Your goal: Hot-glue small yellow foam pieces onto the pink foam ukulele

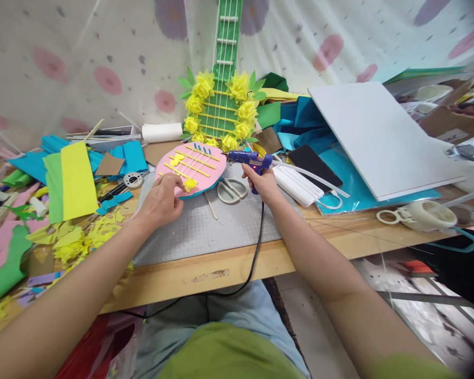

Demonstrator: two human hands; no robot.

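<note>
"So, what is the right hand (260, 181) doing?"

"It's wrapped round the handle of a blue glue gun (243, 156), near the middle of the frame. The nozzle points left, right by the edge of the pink disc; I can't tell whether it touches. A black cord (256, 252) hangs from the grip."

"And where is the pink disc (193, 164)?"

"Just left of centre, over a grey mat (205, 231). It carries yellow strips, white strings, short blue pegs at the top and a couple of yellow paper flowers."

"Does the left hand (164, 202) hold it?"

"Its fingers are drawn close together at the disc's lower left, beside a yellow flower (190, 184). Whether they pinch the flower or only rest there, I can't tell."

"What lies around them?"

"Scissors (232, 190) on the mat, under the gun, with a thin wooden stick (210, 205) to their left. At top centre stands a green guitar shape (225, 95) trimmed with yellow flowers."

"And off to the sides?"

"Yellow scraps (82, 239) and a yellow sheet (79, 181) at the left; a tilted white board (379, 137) at upper right, with a cream cup (422, 215) below it."
</note>
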